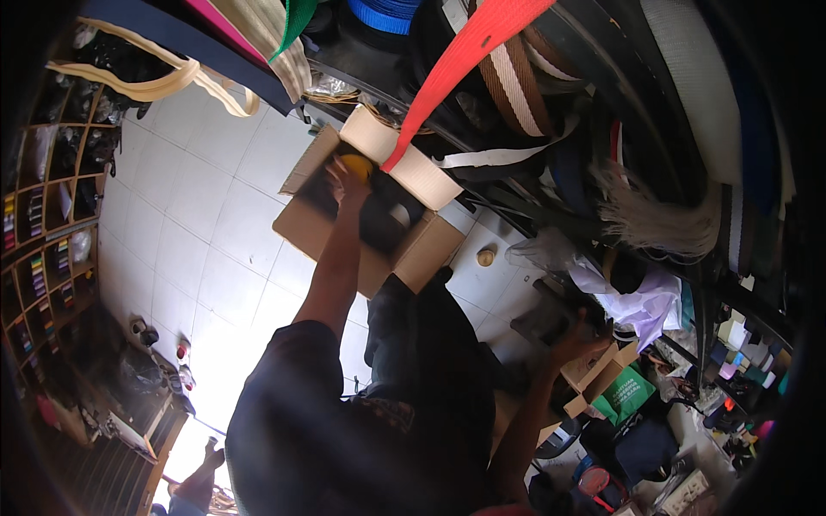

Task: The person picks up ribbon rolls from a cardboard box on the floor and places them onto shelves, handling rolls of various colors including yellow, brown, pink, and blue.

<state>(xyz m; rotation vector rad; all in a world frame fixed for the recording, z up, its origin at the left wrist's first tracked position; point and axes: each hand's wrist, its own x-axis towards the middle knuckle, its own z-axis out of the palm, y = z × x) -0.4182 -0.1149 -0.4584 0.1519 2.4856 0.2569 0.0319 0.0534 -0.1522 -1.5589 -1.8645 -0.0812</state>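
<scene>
My left hand (348, 182) reaches down into an open cardboard box (297, 230) on the floor. Its fingers are apart and lie beside a yellow round item (354, 167), perhaps a roll; whether they touch it I cannot tell. Dark contents (383, 215) fill much of the box, with a small whitish piece (400, 213) among them. Off to the right, my right hand (587, 338) is in shadow with its fingers spread, just above a smaller open cardboard box (594, 374). Nothing shows in its grasp.
A red strap (460, 73) hangs over the box's far flap. Webbing rolls (516, 86) crowd the rack at upper right. Shelves with spools (39, 215) line the left. A green bag (624, 396) lies beside the small box. Another person's arm (202, 482) shows at lower left.
</scene>
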